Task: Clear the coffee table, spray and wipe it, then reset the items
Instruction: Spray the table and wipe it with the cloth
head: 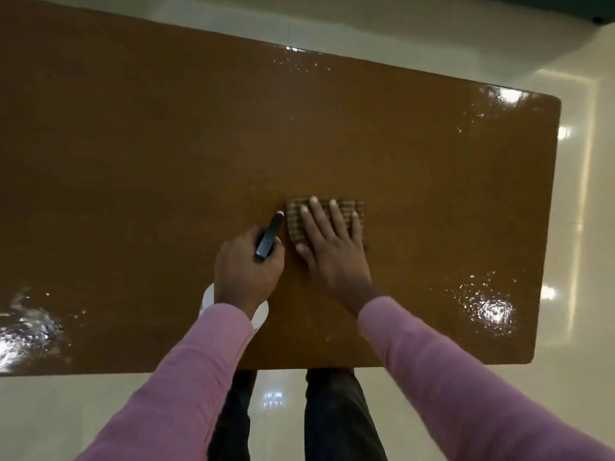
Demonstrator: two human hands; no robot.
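Observation:
The brown coffee table [166, 161] fills most of the view. Its surface shines with wet spray patches at the near left, near right and far right. My left hand [246, 271] grips a spray bottle [269, 239] from above; the dark nozzle points away from me and the white body shows under my wrist. My right hand [332, 241] lies flat with spread fingers on a folded brown striped cloth [296, 217], pressing it onto the tabletop just right of the bottle.
Glossy pale floor tiles [582, 227] surround the table on the right, far side and near side. My dark-trousered legs [332, 414] stand at the table's near edge. A dark object's edge [565, 8] shows at the top right.

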